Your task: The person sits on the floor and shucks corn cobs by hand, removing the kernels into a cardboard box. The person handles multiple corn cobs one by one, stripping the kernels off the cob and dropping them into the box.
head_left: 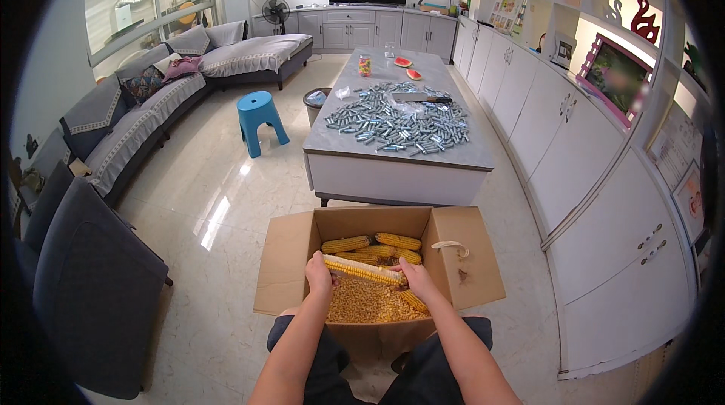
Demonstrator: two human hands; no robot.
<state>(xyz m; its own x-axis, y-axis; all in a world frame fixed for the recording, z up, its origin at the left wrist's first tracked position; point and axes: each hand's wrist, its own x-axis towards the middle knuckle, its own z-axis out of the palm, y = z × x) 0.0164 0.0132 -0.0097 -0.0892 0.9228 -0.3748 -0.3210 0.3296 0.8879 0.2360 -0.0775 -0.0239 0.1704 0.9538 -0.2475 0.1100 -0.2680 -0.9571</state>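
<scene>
Between both my hands an ear of corn (362, 270) is held out lengthwise over an open cardboard box (377, 216). Part of the ear is stripped to the pale cob along its upper side, with yellow kernels still along the lower side. My left hand (320, 272) is closed round its left end, and my right hand (415, 278) grips its right end. Loose yellow kernels (370, 302) cover the near part of the box's bottom. Several whole ears of corn (398, 241) lie against the far wall of the box.
A long table (332, 150) stands just beyond the box, carrying a heap of small metal cylinders (377, 122), a knife (419, 97) and watermelon slices (403, 62). A blue stool (260, 120) and a trash bin (311, 107) are to its left. White cabinets (521, 103) line the right side.
</scene>
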